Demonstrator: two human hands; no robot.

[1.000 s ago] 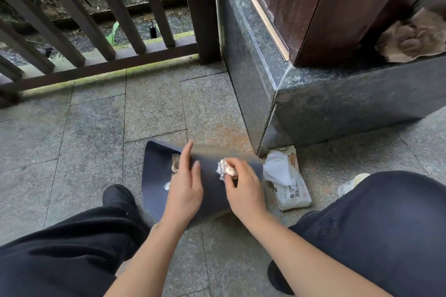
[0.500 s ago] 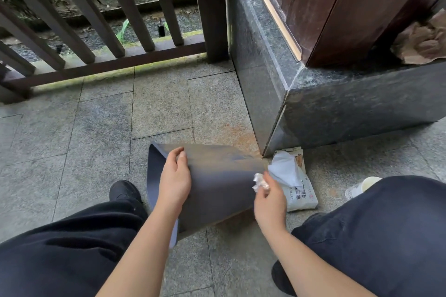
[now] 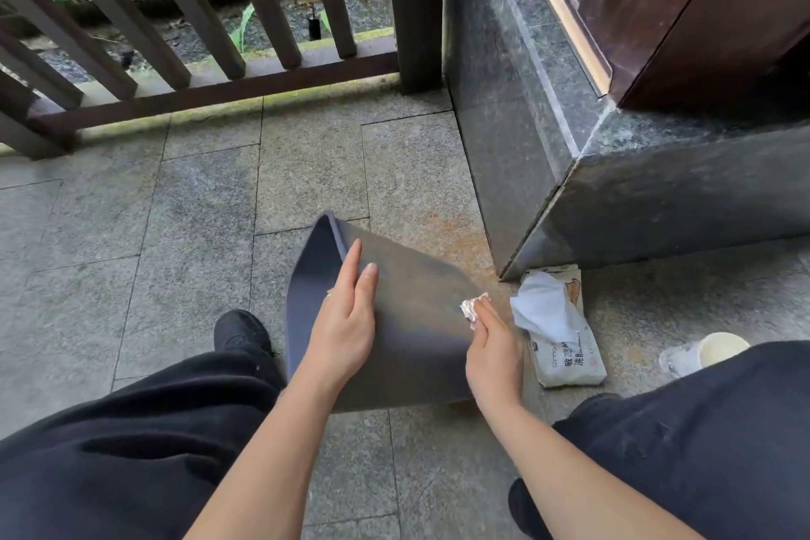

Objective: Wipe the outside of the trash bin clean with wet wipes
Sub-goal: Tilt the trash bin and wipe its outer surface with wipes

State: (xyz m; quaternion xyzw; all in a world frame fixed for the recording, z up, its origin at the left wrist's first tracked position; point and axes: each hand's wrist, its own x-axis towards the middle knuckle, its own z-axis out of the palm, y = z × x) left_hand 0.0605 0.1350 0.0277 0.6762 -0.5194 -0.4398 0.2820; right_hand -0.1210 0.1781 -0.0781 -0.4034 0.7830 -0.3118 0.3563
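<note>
Step in hand: wiping. The trash bin (image 3: 407, 333) lies on its side at lower centre. Left hand (image 3: 346, 320) rests flat on it; right hand (image 3: 493, 346) pinches a crumpled wet wipe (image 3: 471, 308) at its right edge (next, probably a stroke back across the wall).

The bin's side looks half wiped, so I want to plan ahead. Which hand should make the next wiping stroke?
Right. The right hand already pinches the crumpled wipe against the bin at its right edge. The left hand rests flat on the bin, steadying it, and holds no wipe.
</note>
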